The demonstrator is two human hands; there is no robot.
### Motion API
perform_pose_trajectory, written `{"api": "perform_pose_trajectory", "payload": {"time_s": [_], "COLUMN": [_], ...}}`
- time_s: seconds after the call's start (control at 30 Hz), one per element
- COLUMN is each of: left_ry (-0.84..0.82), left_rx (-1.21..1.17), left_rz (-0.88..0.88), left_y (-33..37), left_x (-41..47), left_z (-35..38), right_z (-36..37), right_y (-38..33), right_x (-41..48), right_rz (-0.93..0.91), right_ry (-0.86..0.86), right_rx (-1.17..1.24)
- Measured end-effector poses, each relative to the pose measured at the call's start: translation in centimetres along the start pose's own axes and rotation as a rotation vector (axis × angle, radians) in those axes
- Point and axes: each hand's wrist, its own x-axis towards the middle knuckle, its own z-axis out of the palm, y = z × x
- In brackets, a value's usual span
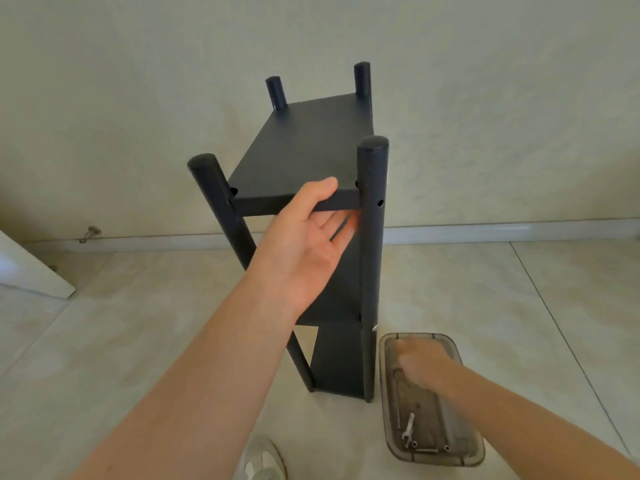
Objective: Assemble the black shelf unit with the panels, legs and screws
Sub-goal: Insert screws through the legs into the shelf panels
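Cream floor tiles (pixel 485 289), at their far edge, are being occupied by the matte black shelf unit (pixel 341 362), seemingly nearly built, one leg hole (pixel 380 203) lying unfilled. Its flat top panel (pixel 304 157) is being pinched by the left hand (pixel 304 244); the smoky tray (pixel 460 431) is being entered by the right hand (pixel 420 363), grip unclear.

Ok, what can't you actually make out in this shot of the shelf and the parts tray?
The right hand is motion-blurred in the head view, so whether it holds anything is unclear.
The tray has its far end covered by that hand, and the metal parts are too small to count.
On the shelf unit, the left hand, pinching the top panel, and its forearm hide much of the middle level.
The shoe is cut off by the bottom edge.
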Motion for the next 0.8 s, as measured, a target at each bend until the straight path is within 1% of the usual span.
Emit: {"api": "perform_pose_trajectory", "payload": {"time_s": [0.07,0.13,0.17,0.23,0.33,0.43,0.53,0.6,0.7,0.8], "left_ry": [0.013,0.036,0.041,0.06,0.095,0.14,0.156,0.169,0.177,0.198], "left_rx": [0.015,0.019,0.018,0.008,0.008,0.024,0.027,0.008,-0.01,0.005], "left_rz": [0.006,0.021,0.026,0.028,0.042,0.058,0.065,0.065,0.053,0.045], "left_y": [0.0,0.0,0.1,0.1,-0.1,0.0,-0.1,0.0,0.3,0.5], "left_x": [0.1,0.0,-0.1,-0.2,-0.1,0.0,0.0,0.1,0.0,-0.2], "left_z": [0.0,0.1,0.3,0.4,0.4,0.6,0.5,0.4,0.4,0.5], "right_z": [-3.9,-7.3,-8.9,-12.2,-17.1,-20.9,-22.8,-23.1,-22.8,-22.6], "right_y": [-0.6,-1.4,-1.7,-2.0,-1.8,-1.7,-1.5,-1.4,-1.3,-1.3], "right_x": [-2.1,-4.5,-5.7,-8.2,-11.9,-14.9,-16.7,-17.2,-17.4,-17.4], "right_rz": [-0.095,-0.198,-0.245,-0.317,-0.384,-0.375,-0.329,-0.312,-0.265,-0.233], "right_ry": [-0.027,-0.022,-0.008,0.046,0.194,0.413,0.599,0.663,0.736,0.77], "right_rx": [-0.111,-0.151,-0.116,0.059,0.339,0.655,0.953,1.04,1.098,1.131]}}
